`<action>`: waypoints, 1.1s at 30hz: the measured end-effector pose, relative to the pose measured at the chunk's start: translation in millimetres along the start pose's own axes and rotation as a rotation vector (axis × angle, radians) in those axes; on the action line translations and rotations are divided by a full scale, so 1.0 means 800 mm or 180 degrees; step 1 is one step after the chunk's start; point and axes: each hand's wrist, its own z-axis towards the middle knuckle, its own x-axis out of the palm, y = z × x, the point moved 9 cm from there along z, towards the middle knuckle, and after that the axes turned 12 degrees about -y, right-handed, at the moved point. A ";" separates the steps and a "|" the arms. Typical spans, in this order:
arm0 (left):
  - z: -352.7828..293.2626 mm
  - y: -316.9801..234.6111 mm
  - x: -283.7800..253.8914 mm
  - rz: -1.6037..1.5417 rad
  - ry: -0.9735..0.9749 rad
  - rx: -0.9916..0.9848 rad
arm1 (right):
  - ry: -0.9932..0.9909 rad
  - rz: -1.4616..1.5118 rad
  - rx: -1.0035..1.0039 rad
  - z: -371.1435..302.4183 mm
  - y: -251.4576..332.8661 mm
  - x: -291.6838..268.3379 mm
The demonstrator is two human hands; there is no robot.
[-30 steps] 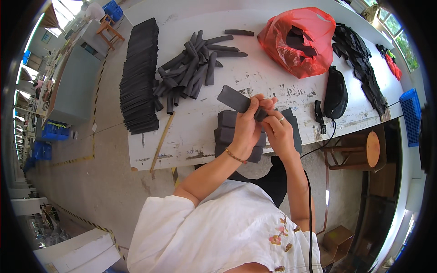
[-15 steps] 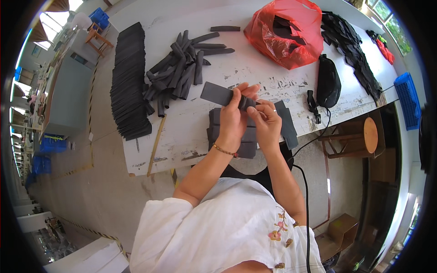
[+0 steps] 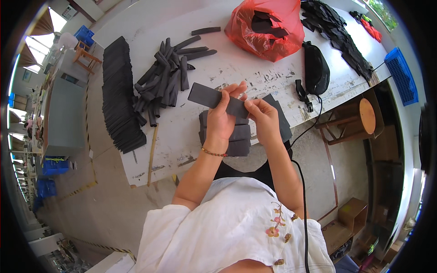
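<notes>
A flat dark grey strip of fabric-like material [image 3: 203, 95] is stretched between my two hands above the table's near edge. My left hand [image 3: 219, 123] grips its middle, thumb on top and the other fingers partly spread beneath. My right hand [image 3: 265, 119] pinches the strip's right end between thumb and fingers. Below my hands lie several dark flat pieces [image 3: 236, 142], partly hidden by my left wrist. More dark flat pieces [image 3: 283, 120] lie beside my right hand, partly covered by it.
On the white table [image 3: 173, 132] are a heap of rolled black tubes [image 3: 168, 77], a long row of stacked black pieces [image 3: 119, 95], a red plastic bag [image 3: 236, 29], a black pouch [image 3: 317, 68] and a yellowish stick [image 3: 153, 152]. A black cable [image 3: 300, 182] hangs by my right arm.
The strip was bent over at its right part between my hands; now it lies straight. My right hand has shifted its pinch to the strip's end. The whole view has turned slightly.
</notes>
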 end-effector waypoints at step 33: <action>-0.004 -0.052 -0.103 0.0719 -0.1279 0.0190 | 0.0074 -0.0228 -0.0119 0.004 -0.015 -0.024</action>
